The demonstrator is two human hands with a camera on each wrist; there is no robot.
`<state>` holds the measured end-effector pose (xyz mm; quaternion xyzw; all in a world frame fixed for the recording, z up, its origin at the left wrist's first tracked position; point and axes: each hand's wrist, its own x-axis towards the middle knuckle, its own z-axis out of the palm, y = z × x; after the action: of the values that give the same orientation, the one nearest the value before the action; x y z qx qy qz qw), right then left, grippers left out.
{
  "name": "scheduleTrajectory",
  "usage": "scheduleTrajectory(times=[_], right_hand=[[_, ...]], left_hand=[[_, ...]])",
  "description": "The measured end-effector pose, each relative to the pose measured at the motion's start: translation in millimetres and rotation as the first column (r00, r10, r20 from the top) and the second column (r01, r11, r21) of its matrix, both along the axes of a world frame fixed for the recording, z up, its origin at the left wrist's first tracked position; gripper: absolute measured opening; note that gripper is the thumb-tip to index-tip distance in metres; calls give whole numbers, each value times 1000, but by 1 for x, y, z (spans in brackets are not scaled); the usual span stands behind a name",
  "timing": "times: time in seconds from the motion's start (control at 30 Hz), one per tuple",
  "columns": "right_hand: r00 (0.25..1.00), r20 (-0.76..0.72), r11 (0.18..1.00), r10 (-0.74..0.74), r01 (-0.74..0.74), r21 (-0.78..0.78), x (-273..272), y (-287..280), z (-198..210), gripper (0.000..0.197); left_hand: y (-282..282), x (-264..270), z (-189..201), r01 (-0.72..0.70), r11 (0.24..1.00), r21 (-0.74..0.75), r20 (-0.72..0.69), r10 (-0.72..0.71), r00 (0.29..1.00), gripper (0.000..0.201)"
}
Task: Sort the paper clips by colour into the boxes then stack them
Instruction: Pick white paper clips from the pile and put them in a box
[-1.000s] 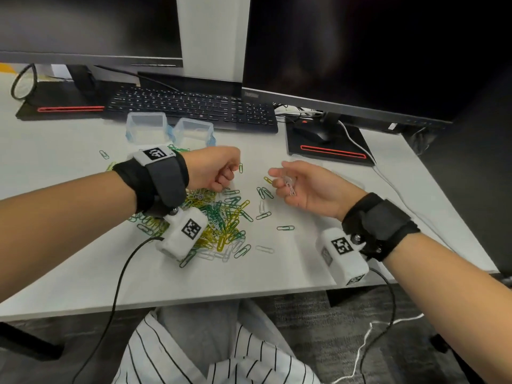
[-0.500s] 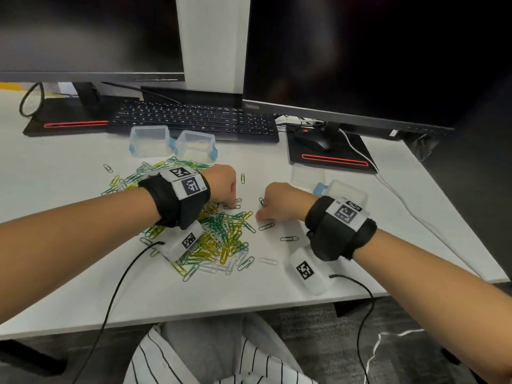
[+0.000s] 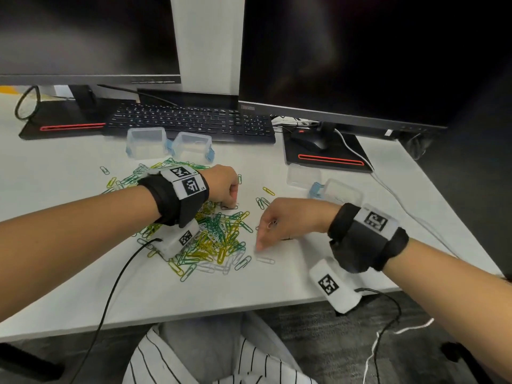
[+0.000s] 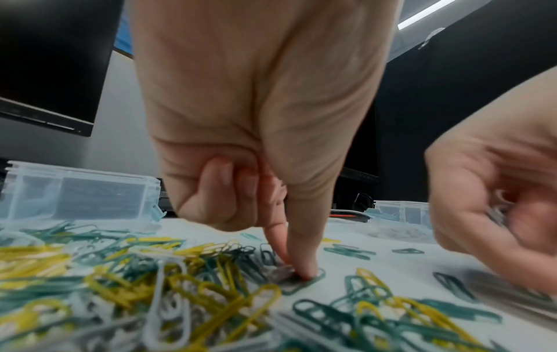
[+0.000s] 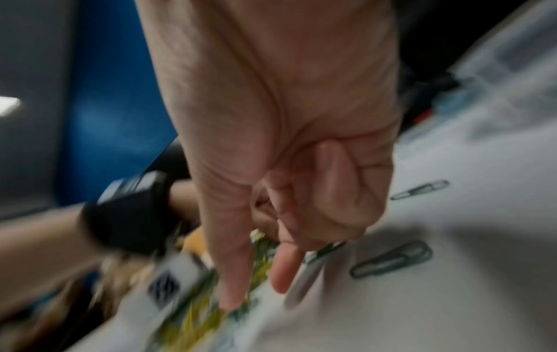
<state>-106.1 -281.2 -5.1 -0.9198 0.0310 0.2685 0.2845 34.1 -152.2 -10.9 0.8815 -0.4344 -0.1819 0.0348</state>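
A heap of green, yellow and white paper clips lies mid-desk. At its far edge my left hand has thumb and forefinger tips down on the desk, pinching a clip; the other fingers are curled. My right hand is palm-down right of the heap, with white clips held in its curled fingers. Its thumb and forefinger point down near a loose white clip. Two clear boxes stand behind the heap, and a third box is at the right.
A clear lid lies beside the right box. Behind are a keyboard, a mouse on its pad, and two monitors. Loose green clips lie between the hands. The desk's front edge is near my right wrist.
My right hand turned from palm-up to palm-down and came down to the desk beside the heap, still holding white clips. My left hand dropped to the heap's far edge.
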Motion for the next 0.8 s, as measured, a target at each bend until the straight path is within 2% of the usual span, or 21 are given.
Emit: scheduleTrajectory(times=[0.03, 0.13, 0.2, 0.27, 0.33, 0.37, 0.4, 0.43, 0.47, 0.5, 0.53, 0.57, 0.6, 0.63, 0.67, 0.7, 0.73, 0.8], right_hand=[[998, 12, 994, 60, -58, -96, -3, 5, -1, 29], [984, 49, 964, 169, -155, -215, -8, 19, -5, 25], [970, 33, 943, 243, -228, -243, -8, 22, -6, 16], [957, 7, 924, 291, -279, -261, -7, 23, -7, 16], [951, 8, 912, 309, -294, -284, -5, 20, -7, 18], [951, 26, 913, 308, -288, -290, -5, 18, -6, 20], [956, 56, 924, 288, -261, -280, -4, 13, -5, 22], [967, 95, 952, 237, -212, -221, -3, 8, -3, 23], [984, 123, 990, 127, -119, -77, -1, 2, -1, 22], [993, 108, 985, -41, 22, 170, 1, -5, 1, 19], [975, 16, 868, -223, 190, 459, 3, -11, 1, 16], [925, -130, 638, -356, 342, 690, 6, -17, 0, 12], [868, -280, 377, -410, 440, 815, 9, -23, -1, 8], [825, -392, 157, -408, 486, 860, 10, -27, -2, 2], [782, -472, -17, -406, 510, 860, 11, -28, -4, 6], [744, -536, -152, -400, 522, 839, 10, -28, -7, 12], [703, -587, -243, -402, 536, 809, 9, -28, -9, 12], [642, -662, -349, -387, 562, 750, 6, -26, -15, 17]], left_hand=[[-1, 1, 0, -2, 1000, 18, -16, 2, 1000, 12], [-1, -1, 1, 19, 998, 65, -66, -15, 998, 16], [0, -1, 3, 20, 997, 81, -92, -13, 996, 19], [2, 1, 6, 5, 997, 80, -121, 5, 993, 24], [5, 1, 10, -49, 998, 47, -202, 57, 978, 26], [6, -1, 12, -115, 993, -2, -310, 109, 944, 24], [7, -3, 13, -222, 973, -56, -476, 170, 863, 22], [8, -5, 15, -345, 934, -97, -651, 203, 732, 20], [9, -5, 16, -448, 886, -121, -787, 190, 587, 19], [10, -5, 17, -520, 844, -134, -874, 146, 462, 19], [11, -5, 19, -566, 813, -138, -930, 90, 357, 18], [10, -6, 21, -598, 788, -145, -963, 25, 267, 18], [7, -7, 24, -634, 759, -147, -983, -38, 182, 18], [3, -10, 27, -675, 725, -139, -990, -92, 105, 17], [-2, -15, 31, -707, 696, -126, -989, -140, 39, 16], [-8, -21, 35, -737, 665, -123, -984, -177, 4, 17], [-15, -28, 39, -769, 626, -129, -977, -211, -8, 18], [-31, -41, 48, -800, 578, -163, -965, -264, 7, 23]])
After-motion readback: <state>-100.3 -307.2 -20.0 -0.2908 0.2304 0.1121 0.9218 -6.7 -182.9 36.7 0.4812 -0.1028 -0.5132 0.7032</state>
